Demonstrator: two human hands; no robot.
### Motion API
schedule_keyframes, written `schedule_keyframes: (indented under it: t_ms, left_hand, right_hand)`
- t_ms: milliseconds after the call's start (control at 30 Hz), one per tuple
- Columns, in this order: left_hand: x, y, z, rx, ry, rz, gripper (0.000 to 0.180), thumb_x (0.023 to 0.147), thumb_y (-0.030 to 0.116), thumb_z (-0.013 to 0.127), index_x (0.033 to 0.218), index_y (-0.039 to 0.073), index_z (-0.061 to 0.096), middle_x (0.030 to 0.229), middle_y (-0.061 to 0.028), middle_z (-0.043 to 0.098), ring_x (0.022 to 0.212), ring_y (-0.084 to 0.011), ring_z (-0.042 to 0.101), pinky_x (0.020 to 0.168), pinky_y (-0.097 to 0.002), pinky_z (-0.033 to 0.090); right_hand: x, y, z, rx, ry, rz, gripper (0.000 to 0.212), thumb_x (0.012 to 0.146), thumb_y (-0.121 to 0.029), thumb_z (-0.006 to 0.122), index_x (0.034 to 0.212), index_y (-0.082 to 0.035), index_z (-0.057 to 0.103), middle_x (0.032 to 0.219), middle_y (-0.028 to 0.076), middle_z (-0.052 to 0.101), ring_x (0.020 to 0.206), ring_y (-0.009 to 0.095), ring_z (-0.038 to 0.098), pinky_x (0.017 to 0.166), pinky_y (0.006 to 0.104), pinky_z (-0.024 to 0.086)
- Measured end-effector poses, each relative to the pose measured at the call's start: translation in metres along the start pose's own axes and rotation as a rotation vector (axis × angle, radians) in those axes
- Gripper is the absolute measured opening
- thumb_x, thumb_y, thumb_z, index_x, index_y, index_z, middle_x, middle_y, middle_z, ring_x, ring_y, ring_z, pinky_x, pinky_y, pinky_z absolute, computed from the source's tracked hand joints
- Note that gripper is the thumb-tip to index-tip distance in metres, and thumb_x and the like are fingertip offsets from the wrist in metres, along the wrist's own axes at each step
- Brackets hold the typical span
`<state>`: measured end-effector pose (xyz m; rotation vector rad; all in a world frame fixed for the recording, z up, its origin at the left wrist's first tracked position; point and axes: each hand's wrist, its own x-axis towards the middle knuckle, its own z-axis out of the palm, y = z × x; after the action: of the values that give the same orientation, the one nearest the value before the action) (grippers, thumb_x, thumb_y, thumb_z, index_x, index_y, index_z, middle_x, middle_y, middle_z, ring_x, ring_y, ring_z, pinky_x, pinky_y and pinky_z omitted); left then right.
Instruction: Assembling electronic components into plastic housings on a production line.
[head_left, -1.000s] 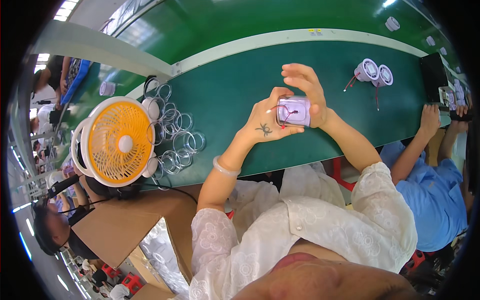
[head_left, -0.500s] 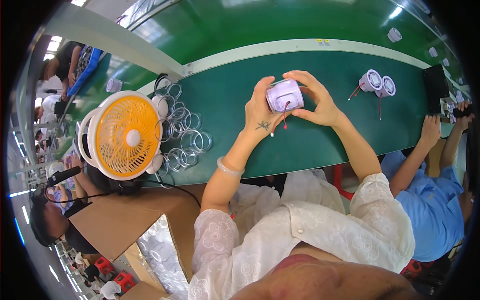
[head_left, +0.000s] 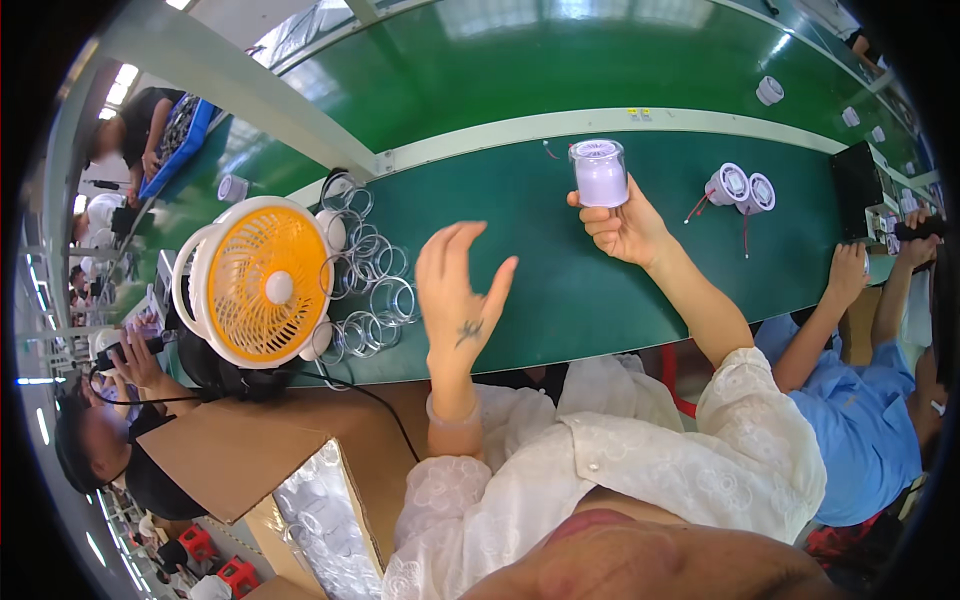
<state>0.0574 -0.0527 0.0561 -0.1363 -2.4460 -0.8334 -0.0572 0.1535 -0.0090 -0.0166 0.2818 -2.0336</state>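
Note:
A pale lavender cylindrical unit (head_left: 602, 182) with a clear outer sleeve and a slotted round end stands upright in my right hand (head_left: 632, 230), whose fingers wrap its lower part. A thin wire end shows just left of the unit's top. My left hand (head_left: 452, 290) is empty, fingers and thumb apart, over the green table. Nearest to it is a cluster of clear plastic rings (head_left: 392, 299), overlapping one another. Farther right on the table lie two similar lavender units (head_left: 727, 185) with red wires.
A white fan with an orange grille (head_left: 265, 285) stands at the left, beside the rings. An open cardboard box (head_left: 240, 450) is at lower left. Beyond the table's pale rail runs a glossy green surface (head_left: 500, 60) with more units. A co-worker's hands (head_left: 850, 275) are at far right.
My left hand has let go of the unit and moved left toward the rings. My right hand now holds the unit alone, turned upright and slightly raised.

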Motion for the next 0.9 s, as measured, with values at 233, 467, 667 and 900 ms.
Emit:
schedule_keyframes:
  t_ms: [233, 467, 667, 900]
  left_hand:
    - [-0.051, -0.021, -0.036, 0.404, 0.206, -0.208, 0.032, 0.065, 0.014, 0.065, 0.094, 0.006, 0.053, 0.102, -0.0108, 0.046, 0.094, -0.0296, 0.042, 0.082, -0.0422, 0.031]
    - [-0.058, -0.043, -0.042, 0.398, 0.106, -0.291, 0.039, 0.066, 0.013, 0.064, 0.101, 0.004, 0.048, 0.1, -0.0128, 0.047, 0.091, -0.0302, 0.044, 0.078, -0.0404, 0.036]
    - [-0.062, -0.043, -0.034, 0.477, 0.065, -0.218, 0.016, 0.068, 0.018, 0.063, 0.079, 0.011, 0.054, 0.084, -0.003, 0.053, 0.085, -0.02, 0.048, 0.088, -0.0423, 0.021]
    - [-0.045, -0.027, 0.0, -0.015, -0.052, 0.041, 0.017, 0.065, 0.004, 0.06, 0.079, 0.004, 0.051, 0.09, -0.0106, 0.049, 0.088, -0.0284, 0.045, 0.08, -0.0417, 0.035]
  right_hand:
    - [0.033, -0.014, 0.025, -0.353, 0.389, -0.234, 0.047, 0.082, -0.047, 0.042, 0.108, -0.007, 0.042, 0.079, 0.007, 0.049, 0.061, 0.013, 0.049, 0.052, 0.0247, 0.043]
    - [0.116, -0.109, -0.025, -2.322, 0.999, -1.151, 0.059, 0.069, -0.027, 0.064, 0.122, -0.022, 0.038, 0.105, 0.017, 0.043, 0.087, 0.034, 0.044, 0.078, 0.0381, 0.039]
    - [0.112, -0.123, -0.026, -2.314, 0.817, -0.977, 0.052, 0.071, -0.027, 0.062, 0.119, -0.02, 0.042, 0.117, 0.019, 0.04, 0.101, 0.038, 0.04, 0.087, 0.0411, 0.036]
    - [-0.051, -0.084, 0.067, -2.721, 0.757, -0.312, 0.069, 0.058, -0.016, 0.068, 0.12, -0.015, 0.04, 0.125, 0.014, 0.037, 0.111, 0.034, 0.036, 0.093, 0.0386, 0.032]
